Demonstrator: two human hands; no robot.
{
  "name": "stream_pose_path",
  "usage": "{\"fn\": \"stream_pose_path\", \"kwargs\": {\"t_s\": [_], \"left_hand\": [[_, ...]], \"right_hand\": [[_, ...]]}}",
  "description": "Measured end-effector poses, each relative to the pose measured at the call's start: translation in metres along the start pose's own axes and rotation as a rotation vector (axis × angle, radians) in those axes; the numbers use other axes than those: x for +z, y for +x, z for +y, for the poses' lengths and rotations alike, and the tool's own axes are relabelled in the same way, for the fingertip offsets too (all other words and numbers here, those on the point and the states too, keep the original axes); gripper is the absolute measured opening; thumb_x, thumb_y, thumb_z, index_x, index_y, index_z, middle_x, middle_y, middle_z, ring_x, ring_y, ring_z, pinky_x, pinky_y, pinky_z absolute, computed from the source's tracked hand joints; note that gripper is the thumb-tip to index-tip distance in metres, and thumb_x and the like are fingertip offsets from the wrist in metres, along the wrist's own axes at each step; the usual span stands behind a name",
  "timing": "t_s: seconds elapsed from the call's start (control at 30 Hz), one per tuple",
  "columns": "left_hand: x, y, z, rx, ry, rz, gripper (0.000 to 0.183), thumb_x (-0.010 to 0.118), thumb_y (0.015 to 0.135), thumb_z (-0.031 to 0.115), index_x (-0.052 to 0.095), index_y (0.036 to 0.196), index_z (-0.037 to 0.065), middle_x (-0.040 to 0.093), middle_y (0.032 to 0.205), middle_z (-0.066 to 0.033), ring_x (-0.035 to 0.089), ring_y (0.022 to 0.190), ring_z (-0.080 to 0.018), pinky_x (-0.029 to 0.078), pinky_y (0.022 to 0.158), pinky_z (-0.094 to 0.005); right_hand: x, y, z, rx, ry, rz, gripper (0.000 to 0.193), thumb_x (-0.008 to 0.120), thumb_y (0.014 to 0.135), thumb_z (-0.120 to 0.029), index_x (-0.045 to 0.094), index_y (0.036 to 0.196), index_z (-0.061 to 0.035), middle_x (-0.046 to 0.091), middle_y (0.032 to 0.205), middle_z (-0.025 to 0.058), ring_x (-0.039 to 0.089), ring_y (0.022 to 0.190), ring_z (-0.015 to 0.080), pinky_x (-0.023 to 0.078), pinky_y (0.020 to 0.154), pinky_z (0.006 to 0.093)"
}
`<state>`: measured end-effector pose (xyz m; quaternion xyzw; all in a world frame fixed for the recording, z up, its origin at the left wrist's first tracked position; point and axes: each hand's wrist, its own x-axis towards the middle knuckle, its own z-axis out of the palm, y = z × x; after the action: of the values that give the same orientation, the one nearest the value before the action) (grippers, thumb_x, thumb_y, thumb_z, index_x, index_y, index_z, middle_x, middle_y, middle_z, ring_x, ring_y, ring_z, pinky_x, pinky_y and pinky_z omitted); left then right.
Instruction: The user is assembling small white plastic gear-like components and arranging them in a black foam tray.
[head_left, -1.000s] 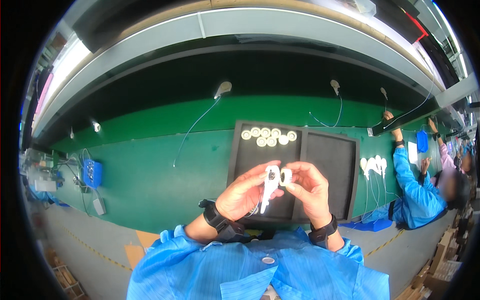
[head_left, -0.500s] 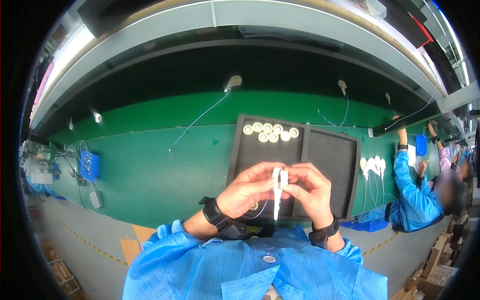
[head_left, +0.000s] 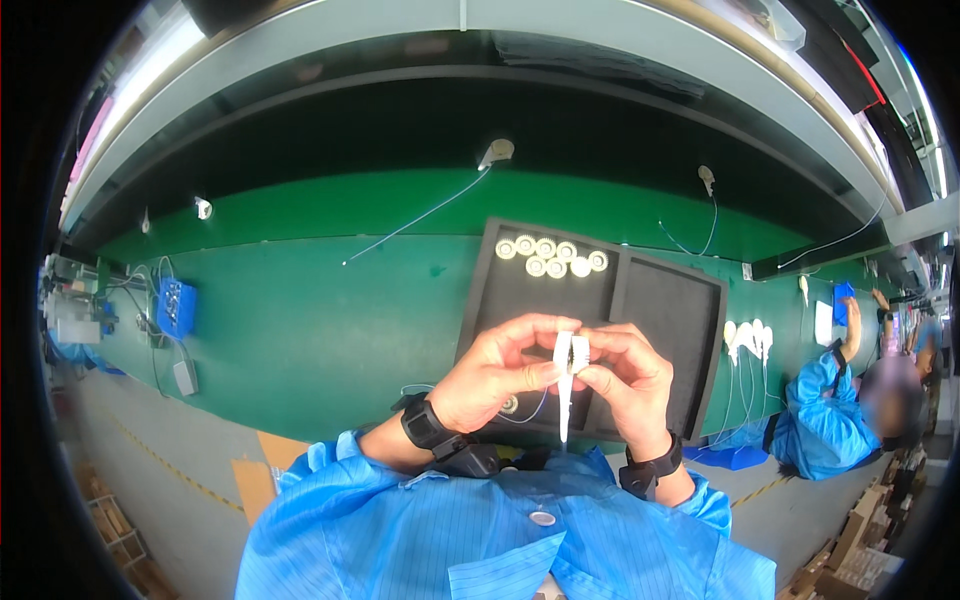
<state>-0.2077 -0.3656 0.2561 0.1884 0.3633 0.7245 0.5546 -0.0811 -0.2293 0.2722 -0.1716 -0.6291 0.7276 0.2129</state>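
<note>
Close over the near side of a black two-part tray (head_left: 660, 300), my left hand (head_left: 472, 385) pinches a white long-handled piece with a round head (head_left: 564, 385). Its handle points down toward me, and a thin blue wire (head_left: 536, 412) runs below it. My right hand (head_left: 636, 385) grips a white round disc with a ribbed edge (head_left: 582, 354) between thumb and fingers. The disc stands on edge against the head, with a dark narrow gap between them. Several similar ribbed discs (head_left: 545, 248) lie in the far part of the tray's left compartment, and one (head_left: 509, 405) lies nearer, partly hidden by my left hand.
White pieces with blue wires (head_left: 497, 153) rest at the back under the shelf (head_left: 350, 45). Several white wired pieces (head_left: 747, 337) lie right of the tray. A blue bin (head_left: 176, 308) stands at left. A co-worker in blue (head_left: 822, 420) works at right.
Both hands have shifted slightly right in the picture, as has the tray. The disc's ribbed edge has turned more into view. The co-worker's arm at right has moved.
</note>
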Motion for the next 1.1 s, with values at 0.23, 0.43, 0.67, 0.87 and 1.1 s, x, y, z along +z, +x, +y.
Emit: {"fn": "stream_pose_path", "kwargs": {"t_s": [0.23,0.43,0.67,0.87,1.1], "left_hand": [[0.001,-0.003,0.016,-0.144,-0.131,0.013,0.041,0.061,0.093,0.017,0.049,0.129,0.002,0.061,0.115,-0.0116,0.065,0.098,-0.0231,0.053,0.086,-0.0332],[-0.006,-0.003,0.020,-0.190,-0.123,0.004,0.043,0.059,0.093,0.017,0.048,0.133,0.003,0.060,0.119,-0.0137,0.067,0.096,-0.0271,0.055,0.084,-0.0355],[-0.015,-0.009,0.017,-0.179,-0.108,-0.049,0.044,0.059,0.094,0.017,0.047,0.134,0.003,0.061,0.115,-0.0093,0.063,0.098,-0.0165,0.053,0.083,-0.0300],[-0.031,-0.006,-0.004,-0.178,0.014,-0.018,0.040,0.058,0.094,0.017,0.049,0.129,0.000,0.061,0.115,-0.0094,0.062,0.098,-0.0148,0.052,0.083,-0.0293],[-0.102,-0.030,0.114,0.285,0.678,0.756,0.026,0.056,0.092,0.018,0.055,0.115,0.004,0.067,0.099,-0.0086,0.064,0.062,-0.0132,0.048,0.053,-0.0219]], "right_hand": [[-0.001,0.006,0.005,-0.026,-0.098,-0.045,0.031,0.075,0.076,-0.004,0.068,0.106,-0.0005,0.062,0.097,0.0070,0.059,0.086,0.0143,0.049,0.077,0.0287],[0.001,0.011,0.000,-0.099,-0.256,-0.067,0.030,0.077,0.074,-0.005,0.068,0.103,-0.0004,0.064,0.096,0.0093,0.060,0.087,0.0164,0.050,0.075,0.0290],[0.011,0.016,-0.007,-0.490,-0.659,-0.190,0.035,0.079,0.065,-0.003,0.067,0.098,0.0012,0.063,0.094,0.0114,0.062,0.080,0.0253,0.052,0.067,0.0331],[0.020,0.016,0.015,-0.414,-0.784,-0.239,0.041,0.077,0.070,-0.005,0.065,0.109,-0.0013,0.057,0.114,0.0136,0.058,0.098,0.0275,0.051,0.079,0.0360],[0.026,0.013,0.065,-0.200,-0.783,-0.436,0.025,0.066,0.080,-0.007,0.063,0.105,-0.0038,0.064,0.102,0.0121,0.060,0.091,0.0306,0.051,0.080,0.0380]]}}
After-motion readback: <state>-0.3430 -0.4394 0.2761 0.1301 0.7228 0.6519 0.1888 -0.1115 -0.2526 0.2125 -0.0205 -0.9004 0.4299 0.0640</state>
